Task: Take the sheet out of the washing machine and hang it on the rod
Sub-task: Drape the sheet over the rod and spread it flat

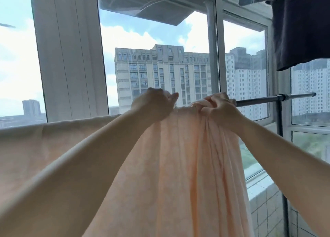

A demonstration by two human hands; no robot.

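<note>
Two hands, left hand (153, 102) and right hand (218, 108), pinch the bunched peach sheet (178, 165) over the metal rod (267, 100); dark garment (300, 31) at two o'clock, balcony windows (160, 58) behind.

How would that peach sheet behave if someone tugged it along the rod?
Likely floppy: the sheet hangs in soft folds below both hands. It probably bunches rather than slides; it is gathered under the right hand. It may slip off the smooth rod.
</note>
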